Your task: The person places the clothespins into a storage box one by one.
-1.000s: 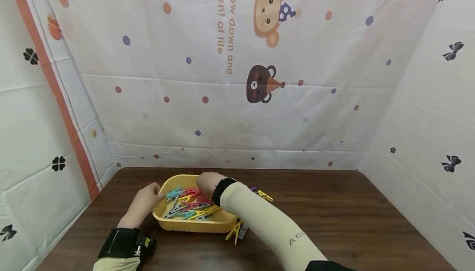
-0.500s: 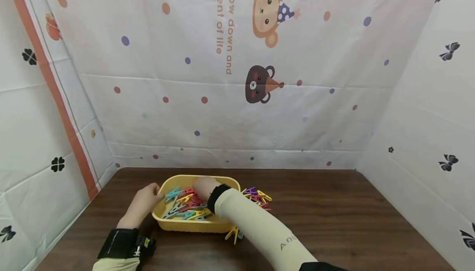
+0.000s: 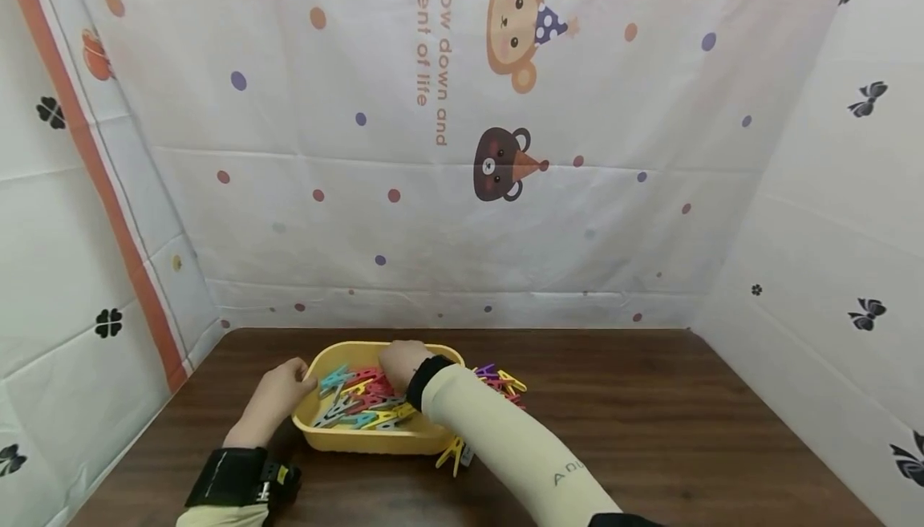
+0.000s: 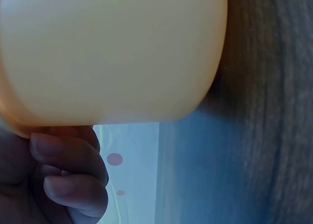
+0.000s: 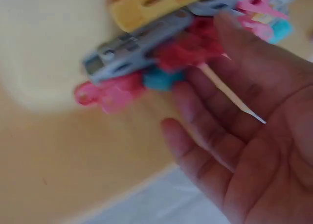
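A yellow plastic basket (image 3: 368, 441) holds a heap of clothespins in pink, red, blue, grey and yellow. My left hand (image 3: 273, 399) grips the basket's rim at its left end; in the left wrist view its curled fingers (image 4: 73, 153) lie against the basket's outer wall. My right hand (image 3: 401, 364) is inside the basket at the back right of the heap. In the right wrist view, its thumb and fingers close around a red clothespin (image 5: 188, 48). Grey clothespin (image 5: 132, 48) and yellow clothespin (image 5: 151, 6) lie beside it. Blur hides part of the grasp.
More clothespins (image 3: 505, 383) lie on the brown wooden table (image 3: 635, 431) to the right of the basket. A yellow clothespin (image 3: 451, 455) lies by its front right corner, partly behind the right sleeve. Printed white cloth (image 3: 325, 230) hangs behind and at both sides.
My right hand dips slightly within the basket, staying over the clothespins. The left hand keeps its grip on the rim. The head view shifts a little.
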A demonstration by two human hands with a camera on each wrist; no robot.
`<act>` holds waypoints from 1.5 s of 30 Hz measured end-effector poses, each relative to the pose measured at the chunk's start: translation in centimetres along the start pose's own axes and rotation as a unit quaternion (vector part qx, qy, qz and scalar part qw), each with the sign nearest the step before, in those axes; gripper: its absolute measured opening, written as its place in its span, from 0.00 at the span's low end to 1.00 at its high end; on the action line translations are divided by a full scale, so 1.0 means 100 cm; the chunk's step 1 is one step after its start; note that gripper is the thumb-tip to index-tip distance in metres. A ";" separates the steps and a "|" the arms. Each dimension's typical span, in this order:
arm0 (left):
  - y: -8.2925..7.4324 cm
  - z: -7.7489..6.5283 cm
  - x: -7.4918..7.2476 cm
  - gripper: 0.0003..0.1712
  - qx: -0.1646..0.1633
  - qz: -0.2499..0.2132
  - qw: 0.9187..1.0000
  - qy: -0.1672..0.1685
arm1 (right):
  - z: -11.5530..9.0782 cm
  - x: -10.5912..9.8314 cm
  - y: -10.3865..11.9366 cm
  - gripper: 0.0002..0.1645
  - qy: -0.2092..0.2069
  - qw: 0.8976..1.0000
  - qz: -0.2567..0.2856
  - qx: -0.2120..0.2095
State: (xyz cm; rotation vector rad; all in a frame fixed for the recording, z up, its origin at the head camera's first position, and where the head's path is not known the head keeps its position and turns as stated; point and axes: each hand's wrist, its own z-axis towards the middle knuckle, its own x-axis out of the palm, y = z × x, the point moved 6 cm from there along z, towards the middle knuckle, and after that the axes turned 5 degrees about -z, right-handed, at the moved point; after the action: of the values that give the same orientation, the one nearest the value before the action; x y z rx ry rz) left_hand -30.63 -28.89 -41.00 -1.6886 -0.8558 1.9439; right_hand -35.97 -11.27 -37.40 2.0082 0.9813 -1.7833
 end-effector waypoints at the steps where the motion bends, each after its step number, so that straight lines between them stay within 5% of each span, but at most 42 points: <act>1: 0.000 0.000 -0.001 0.10 0.000 0.000 1.000 -0.001 | -0.001 -0.003 -0.002 0.15 0.000 1.000 0.012 0.002; 4: 0.002 0.000 -0.002 0.10 -0.001 -0.002 1.000 -0.002 | -0.007 -0.021 -0.013 0.06 0.006 0.998 0.069 0.009; 7: 0.003 -0.001 -0.001 0.10 -0.002 -0.006 1.000 0.003 | -0.020 -0.044 -0.026 0.16 -0.023 0.991 0.130 -0.030; 13: 0.006 -0.001 0.002 0.10 -0.008 -0.006 1.000 0.007 | -0.046 -0.062 -0.068 0.11 -0.089 0.974 0.194 -0.080; 20: 0.011 -0.003 0.006 0.11 -0.015 -0.008 1.000 0.011 | -0.067 -0.019 -0.127 0.10 -0.121 0.964 0.238 -0.012; 29: 0.010 -0.005 0.007 0.11 -0.019 -0.016 1.000 0.009 | -0.092 0.067 -0.173 0.21 -0.031 0.936 0.324 0.135; 34: 0.007 -0.003 0.005 0.10 -0.019 -0.014 1.000 0.009 | -0.092 0.090 -0.178 0.16 -0.002 0.943 0.301 0.139; 45: 0.002 0.002 0.000 0.09 -0.012 -0.006 1.000 0.005 | -0.086 0.095 -0.182 0.08 -0.049 0.958 0.250 0.131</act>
State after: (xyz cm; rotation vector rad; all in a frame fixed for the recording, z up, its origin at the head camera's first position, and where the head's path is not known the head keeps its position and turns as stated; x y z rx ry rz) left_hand -30.81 -29.07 -41.11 -1.7009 -0.8870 1.9221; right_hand -41.12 10.06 -40.66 2.0513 0.1782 -1.7607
